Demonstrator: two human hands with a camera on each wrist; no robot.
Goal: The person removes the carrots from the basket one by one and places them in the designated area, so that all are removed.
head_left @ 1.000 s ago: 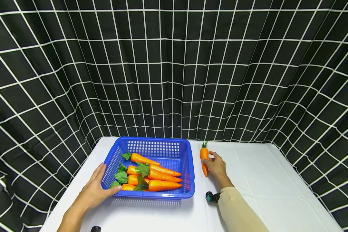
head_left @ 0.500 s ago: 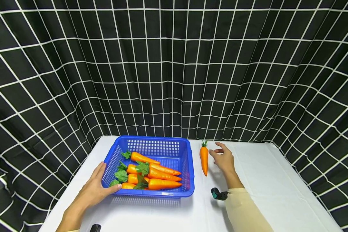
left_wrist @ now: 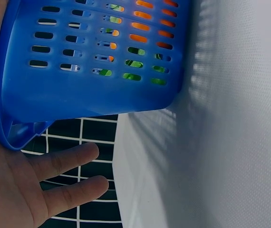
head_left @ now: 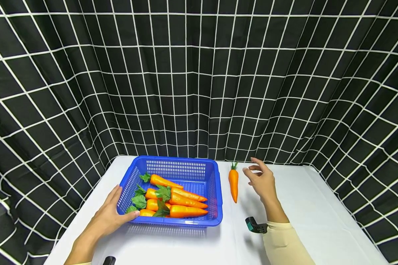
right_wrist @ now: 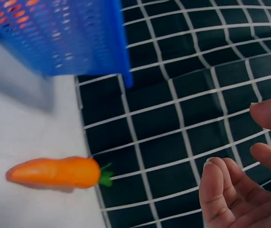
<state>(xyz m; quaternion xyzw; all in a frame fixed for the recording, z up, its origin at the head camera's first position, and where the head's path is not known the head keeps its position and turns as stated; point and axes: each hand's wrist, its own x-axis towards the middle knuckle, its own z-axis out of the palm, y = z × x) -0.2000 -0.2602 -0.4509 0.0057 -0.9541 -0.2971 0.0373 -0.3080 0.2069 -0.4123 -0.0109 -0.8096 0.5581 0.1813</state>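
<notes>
Blue basket: a rectangular blue plastic basket with slotted walls (head_left: 185, 222) stands on the white cloth-covered table (head_left: 305, 206), its far rim close to the table's far edge; several orange carrots with green leafy tops (head_left: 189, 211) lie inside, leaves to the left and tips to the right; blue floor shows toward the far right corner.

Left hand: the left hand (head_left: 107, 213) spans the basket's near left corner, fingers straight along the left side, thumb over the near rim; whether the fingers press cannot be told.

Right hand: the right hand (head_left: 263, 181) hangs over the table, fingers loosely bent, a gap between thumb and forefinger, its grasp unoccupied; a small dark camera (head_left: 256, 225) sits at the cuff of the beige sleeve (head_left: 285, 239).

Lone carrot: a single tapered orange carrot with a short green tuft (head_left: 233, 183) lies between basket and right hand, apart from both; its tuft is at the table's far edge, its tip toward the near side.

Table room: a narrow strip of white separates lone carrot from basket; a broad stretch runs rightward to the black, white-gridded curtain (head_left: 199, 92).

Left wrist view: the basket's outer wall shows close up, orange and green visible through its slots; two straight fingers extend below the rim, hidden from the head.

Right wrist view: the lone carrot's tuft reaches past the table edge against the curtain; the bent fingertips show from the palm side.
</notes>
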